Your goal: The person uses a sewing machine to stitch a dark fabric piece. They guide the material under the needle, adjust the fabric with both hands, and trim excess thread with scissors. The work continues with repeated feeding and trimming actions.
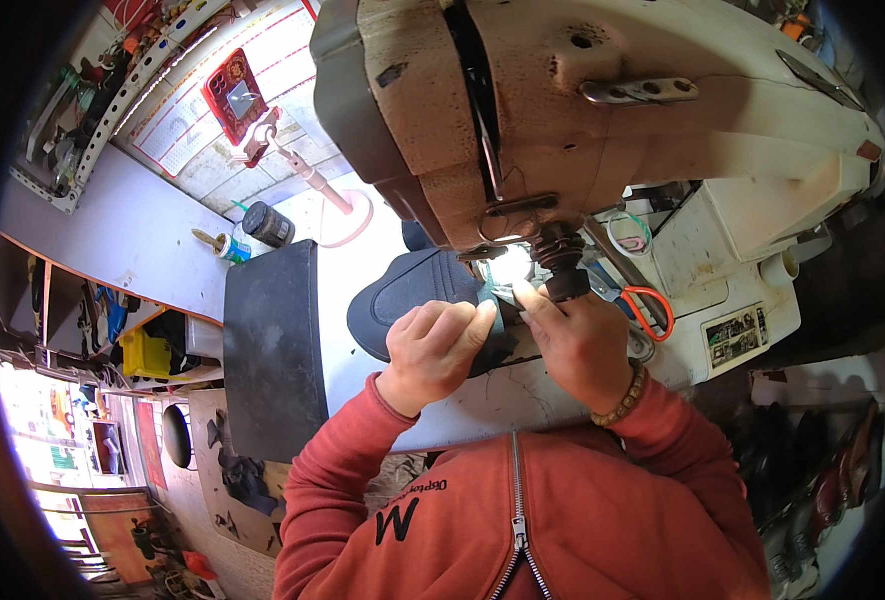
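Note:
Under the head of a large beige sewing machine lies a dark, rounded fabric piece with curved stitch lines. My left hand is closed, thumb against the curled fingers, pinching the piece's near edge, where a greenish strip shows. My right hand, with a bead bracelet on the wrist, is closed with thumb and forefinger together at the same edge, close beside the lit needle area. What exactly its fingertips grip is partly hidden by the machine's black knob.
Orange-handled scissors lie right of my right hand. At the left are a black mat, a dark jar, a small glue-like container and a pink stand holding a red phone. Shoes stand at the lower right.

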Available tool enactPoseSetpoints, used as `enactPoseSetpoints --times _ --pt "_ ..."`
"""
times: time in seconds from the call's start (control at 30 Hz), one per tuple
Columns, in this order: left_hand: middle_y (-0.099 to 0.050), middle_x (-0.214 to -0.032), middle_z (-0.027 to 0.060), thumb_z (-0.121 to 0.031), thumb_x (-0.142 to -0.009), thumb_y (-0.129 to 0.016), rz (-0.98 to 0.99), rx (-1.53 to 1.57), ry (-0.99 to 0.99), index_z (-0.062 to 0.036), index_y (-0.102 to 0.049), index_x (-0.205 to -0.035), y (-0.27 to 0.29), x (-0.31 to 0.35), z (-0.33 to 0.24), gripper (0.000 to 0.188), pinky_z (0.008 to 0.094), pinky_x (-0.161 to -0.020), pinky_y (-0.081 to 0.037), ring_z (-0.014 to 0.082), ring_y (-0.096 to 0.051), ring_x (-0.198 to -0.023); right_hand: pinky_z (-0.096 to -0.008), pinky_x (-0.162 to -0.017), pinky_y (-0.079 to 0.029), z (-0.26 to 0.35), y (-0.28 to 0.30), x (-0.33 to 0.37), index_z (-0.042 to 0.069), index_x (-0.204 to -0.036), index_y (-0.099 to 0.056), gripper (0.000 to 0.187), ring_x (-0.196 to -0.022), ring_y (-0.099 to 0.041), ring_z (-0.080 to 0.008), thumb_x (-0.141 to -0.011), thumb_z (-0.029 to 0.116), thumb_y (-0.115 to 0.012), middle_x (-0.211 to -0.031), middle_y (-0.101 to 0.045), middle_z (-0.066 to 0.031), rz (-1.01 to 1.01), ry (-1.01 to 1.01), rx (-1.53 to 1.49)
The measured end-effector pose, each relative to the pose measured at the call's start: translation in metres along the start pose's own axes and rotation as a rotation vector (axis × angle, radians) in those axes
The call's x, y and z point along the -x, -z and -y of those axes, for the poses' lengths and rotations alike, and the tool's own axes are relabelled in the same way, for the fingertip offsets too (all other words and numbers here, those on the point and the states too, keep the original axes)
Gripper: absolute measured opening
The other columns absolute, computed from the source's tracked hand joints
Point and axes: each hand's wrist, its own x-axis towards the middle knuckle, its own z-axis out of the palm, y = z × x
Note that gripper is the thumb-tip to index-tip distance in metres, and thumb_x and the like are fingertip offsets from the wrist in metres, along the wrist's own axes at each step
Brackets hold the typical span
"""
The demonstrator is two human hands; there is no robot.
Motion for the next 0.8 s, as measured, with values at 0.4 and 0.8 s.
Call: enactPoseSetpoints --times 0.4,0.8 --pt "-0.062 -0.090 0.0015 -0.004 -0.068 -0.068 -0.018 -0.019 0.007 -0.0069 -0.073 -0.108 -0.001 -0.003 0.006 0.040 0.0290 -0.062 -0.048 0.0164 -0.061 -0.076 -0.0337 -0.059 -0.050 0.001 -0.001 -0.003 0.008 -0.099 -0.067 0.019 -0.075 -0.062 -0.0213 -0.080 0.008 -0.071 -0.088 -0.059 -0.0034 -0.011 0.010 -0.012" --pt "-0.062 -0.089 0.0008 -0.004 -0.068 -0.067 -0.017 -0.058 -0.022 -0.0071 -0.073 -0.107 -0.002 -0.006 0.009 0.039 0.0284 -0.062 -0.049 0.0161 -0.060 -0.077 -0.0343 -0.060 -0.051 0.000 0.004 0.000 0.007 -0.102 -0.066 0.023 -0.075 -0.062 -0.0223 -0.080 0.006 -0.072 -0.089 -0.059 -0.0041 -0.016 -0.029 -0.019"
